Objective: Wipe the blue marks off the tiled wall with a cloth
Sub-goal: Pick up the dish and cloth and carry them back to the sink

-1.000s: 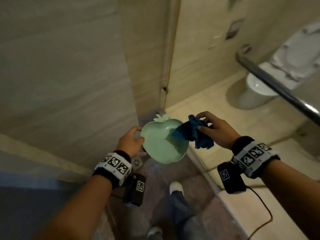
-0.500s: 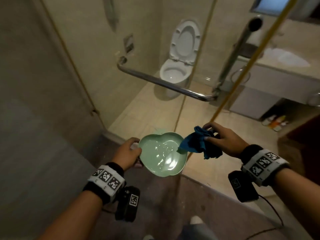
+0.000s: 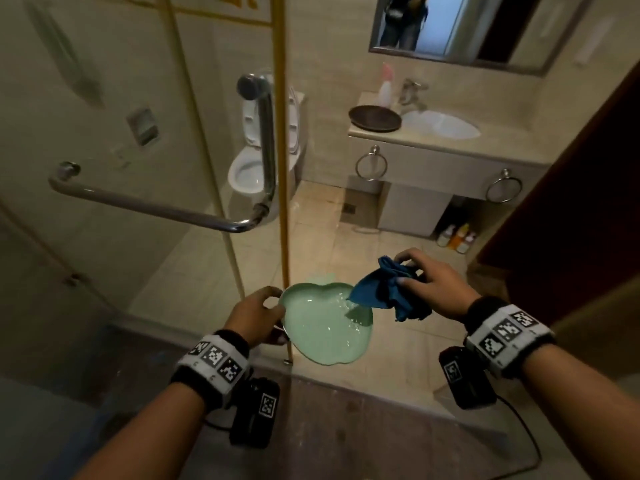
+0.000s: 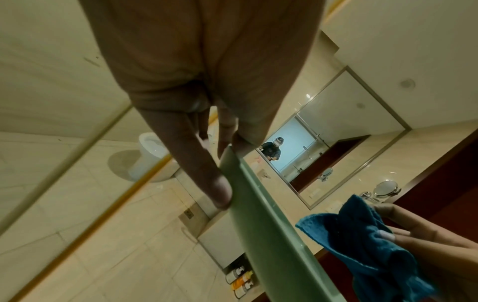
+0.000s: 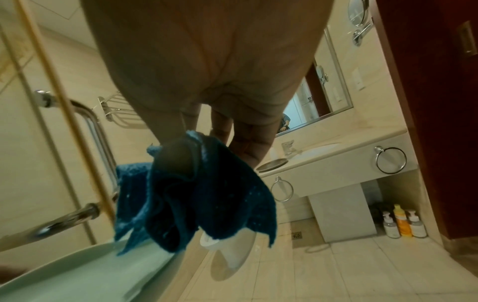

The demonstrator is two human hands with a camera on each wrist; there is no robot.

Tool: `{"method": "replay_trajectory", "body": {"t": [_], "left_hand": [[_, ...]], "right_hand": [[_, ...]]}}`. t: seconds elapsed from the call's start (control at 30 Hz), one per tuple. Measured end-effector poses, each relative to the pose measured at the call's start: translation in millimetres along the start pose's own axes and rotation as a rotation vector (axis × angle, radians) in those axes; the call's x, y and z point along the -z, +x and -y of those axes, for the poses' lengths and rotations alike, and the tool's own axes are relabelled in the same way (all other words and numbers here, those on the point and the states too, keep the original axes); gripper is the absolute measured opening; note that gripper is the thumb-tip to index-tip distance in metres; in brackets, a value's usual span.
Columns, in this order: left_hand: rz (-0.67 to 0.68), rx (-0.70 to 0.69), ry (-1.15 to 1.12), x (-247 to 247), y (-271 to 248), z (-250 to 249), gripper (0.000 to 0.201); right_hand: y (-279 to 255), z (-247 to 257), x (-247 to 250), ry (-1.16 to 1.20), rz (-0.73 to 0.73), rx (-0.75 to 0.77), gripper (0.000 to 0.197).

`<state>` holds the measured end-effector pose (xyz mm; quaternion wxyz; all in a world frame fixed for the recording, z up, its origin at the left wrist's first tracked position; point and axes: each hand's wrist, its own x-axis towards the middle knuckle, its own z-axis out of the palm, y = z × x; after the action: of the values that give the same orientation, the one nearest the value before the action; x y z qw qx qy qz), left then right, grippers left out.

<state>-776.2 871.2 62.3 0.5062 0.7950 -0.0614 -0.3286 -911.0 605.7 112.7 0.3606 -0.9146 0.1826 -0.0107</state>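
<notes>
My left hand grips the left rim of a pale green apple-shaped dish that holds water. In the left wrist view the fingers curl under the dish's rim. My right hand pinches a bunched blue cloth over the dish's right edge, one corner hanging down toward the water. The cloth dangles from the fingers above the dish in the right wrist view. No blue marks on the tiled wall can be made out.
A glass shower door with a chrome handle bar and a gold-edged frame stands right ahead. Beyond are a toilet, a vanity with a sink, a dark dish, towel rings and bottles on the floor.
My view has swung right from the tiled corner to the glass door, toilet and vanity. Both hands keep the same hold on dish and cloth, the cloth staying over the dish's right edge.
</notes>
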Motion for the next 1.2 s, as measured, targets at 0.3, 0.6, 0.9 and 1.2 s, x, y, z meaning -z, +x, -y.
{"method": "replay_trajectory", "body": {"t": [0.3,0.6,0.9,1.2], "left_hand": [[0.015,-0.035,-0.03,-119,50,-82,0.024],[0.05,-0.07,-0.04,-170,114,-154,0.023],[0.062,-0.096,-0.043,-192,242,-228,0.024],[0.036,-0.13,-0.027,-185,365,-325,0.027]], "right_hand": [[22,-83,87,0.042,-0.079,-0.023,0.022],[76,-135,133,0.077,-0.171,-0.058,0.021],[206,-165,184,0.051,-0.238,-0.073,0.028],[339,-167,241,0.071,-0.307,-0.097,0.023]]}}
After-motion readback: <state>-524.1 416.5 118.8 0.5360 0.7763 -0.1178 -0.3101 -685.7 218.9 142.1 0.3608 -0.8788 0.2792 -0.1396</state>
